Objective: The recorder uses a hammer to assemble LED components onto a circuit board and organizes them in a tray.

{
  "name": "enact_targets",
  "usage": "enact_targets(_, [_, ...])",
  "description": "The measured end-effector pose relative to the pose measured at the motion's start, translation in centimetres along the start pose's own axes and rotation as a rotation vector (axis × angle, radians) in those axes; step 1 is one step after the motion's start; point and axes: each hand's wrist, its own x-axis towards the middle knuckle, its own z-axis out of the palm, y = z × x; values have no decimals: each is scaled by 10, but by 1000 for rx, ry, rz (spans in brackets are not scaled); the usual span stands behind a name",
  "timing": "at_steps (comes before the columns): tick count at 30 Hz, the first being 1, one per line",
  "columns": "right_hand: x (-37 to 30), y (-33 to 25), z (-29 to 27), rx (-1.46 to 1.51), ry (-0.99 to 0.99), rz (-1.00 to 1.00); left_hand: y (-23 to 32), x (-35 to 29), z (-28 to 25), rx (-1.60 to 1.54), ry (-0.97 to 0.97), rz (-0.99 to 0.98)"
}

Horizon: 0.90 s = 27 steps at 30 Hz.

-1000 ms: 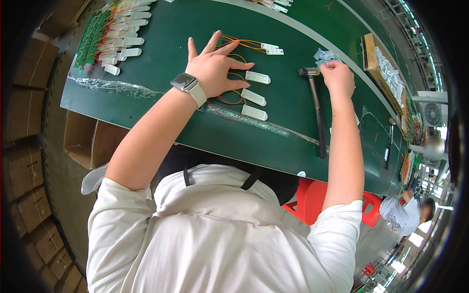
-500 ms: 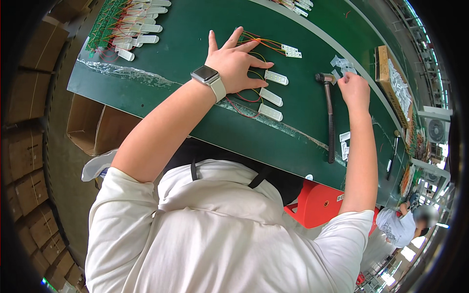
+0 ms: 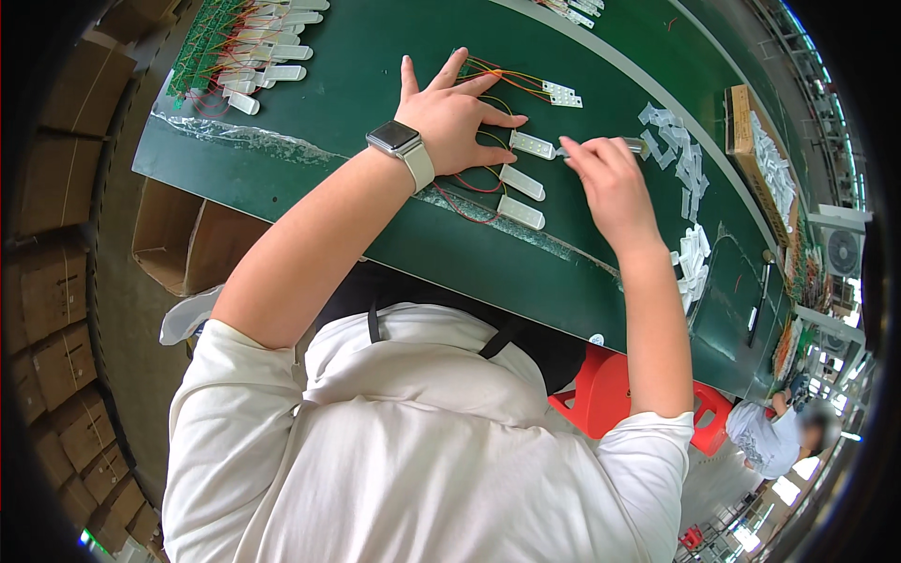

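On the counter (image 3: 319, 103), the left hand (image 3: 449, 127) splays over coloured wires (image 3: 516, 76), probably steadying the row of white housings (image 3: 522, 182), while the right hand (image 3: 615, 192) pinches a clear piece (image 3: 562, 151) (just beside the topmost housing).

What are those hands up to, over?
Left hand spread over wires. Right hand pinching clear piece beside white case. Hammer partly hidden by right hand, seems out of the way.

Three white wired housings (image 3: 522, 183) flat in row.
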Motion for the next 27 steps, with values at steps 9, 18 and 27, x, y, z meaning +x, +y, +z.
enact_targets(9, [-8,-5,-3,280,22,482,0,0,-3,-4,-13,-9])
enact_targets(18, [20,-19,9,352,75,306,1,0,-4,-15,-13,-17])
enact_targets(27, [28,-21,32,385,21,354,3,0,-8,-14,-34,-21])
